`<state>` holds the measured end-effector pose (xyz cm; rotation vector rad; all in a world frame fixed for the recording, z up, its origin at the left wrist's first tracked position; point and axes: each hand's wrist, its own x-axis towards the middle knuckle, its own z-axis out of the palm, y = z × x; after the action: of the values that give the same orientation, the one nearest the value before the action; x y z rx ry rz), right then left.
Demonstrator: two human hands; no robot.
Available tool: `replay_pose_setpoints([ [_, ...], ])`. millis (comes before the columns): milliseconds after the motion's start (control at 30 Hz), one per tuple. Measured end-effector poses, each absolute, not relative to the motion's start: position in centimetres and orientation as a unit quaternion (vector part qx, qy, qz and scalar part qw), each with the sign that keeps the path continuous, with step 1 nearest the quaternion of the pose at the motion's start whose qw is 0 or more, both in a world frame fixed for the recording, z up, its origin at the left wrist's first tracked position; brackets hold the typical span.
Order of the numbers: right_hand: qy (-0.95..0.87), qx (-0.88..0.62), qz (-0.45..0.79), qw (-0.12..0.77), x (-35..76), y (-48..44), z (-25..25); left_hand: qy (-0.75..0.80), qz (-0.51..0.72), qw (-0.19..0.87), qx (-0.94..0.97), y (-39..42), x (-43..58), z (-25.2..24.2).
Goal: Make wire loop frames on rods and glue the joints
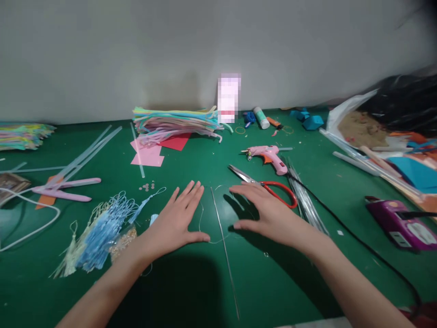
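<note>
We are spreading our left hand (182, 216) and right hand (262, 207), fingers loose and grasping nothing. A thin metal rod (223, 240) is lying between them, a fine thread (202, 210) is curving beside the left fingers, and scissors (269, 183) are resting just beyond the right hand.

My green table (198, 171) is carrying plenty. Straight ahead of me a thin metal rod (223, 243) is lying lengthwise, and a fine thread (200, 224) is looping out on both sides of it. To my right, red-handled scissors (262, 183) are resting near a pink glue gun (268, 154) and a bundle of what are probably wires (307, 200). A purple box (401, 225) is sitting farther right. On my left, tassels (97, 234) are lying beside some beads (123, 243). Toward the back, fuzzy sticks (177, 123) are partly covering pink paper (148, 157).
</note>
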<state>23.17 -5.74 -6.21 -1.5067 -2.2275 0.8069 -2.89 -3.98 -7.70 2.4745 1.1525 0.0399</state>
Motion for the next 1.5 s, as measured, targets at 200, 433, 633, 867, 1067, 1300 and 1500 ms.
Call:
replay_pose_setpoints([
  [200, -0.839, -0.501, 0.204, 0.060, 24.7, -6.7, -8.6, 0.395, -0.045, 0.228, 0.889, -3.9, -2.9, -7.8],
  [433, -0.851, -0.493, 0.154, 0.094, 23.9, -6.5, -9.7, 0.360, -0.051, 0.245, 0.899, -3.3, -4.8, -7.1],
  [633, -0.851, -0.501, 0.112, 0.112, 23.3, -8.1, -9.4, 0.367, -0.033, 0.242, 0.898, -2.9, -6.1, -6.1],
  [867, -0.850, -0.492, 0.136, 0.132, 19.3, -10.6, -8.3, 0.390, 0.003, 0.209, 0.897, -5.4, -6.3, -7.2],
  [1067, -0.876, -0.441, 0.157, 0.112, 18.6, -10.5, -8.2, 0.386, -0.004, 0.209, 0.899, -5.4, -5.9, -7.7],
  [1300, -0.863, -0.458, 0.176, 0.115, 22.1, -10.8, -7.8, 0.406, 0.002, 0.266, 0.874, -4.6, -6.4, -7.3],
  [1500, -0.842, -0.490, 0.211, 0.079, 25.2, -8.9, -7.1, 0.413, -0.008, 0.269, 0.870, -4.2, -6.5, -7.6],
])
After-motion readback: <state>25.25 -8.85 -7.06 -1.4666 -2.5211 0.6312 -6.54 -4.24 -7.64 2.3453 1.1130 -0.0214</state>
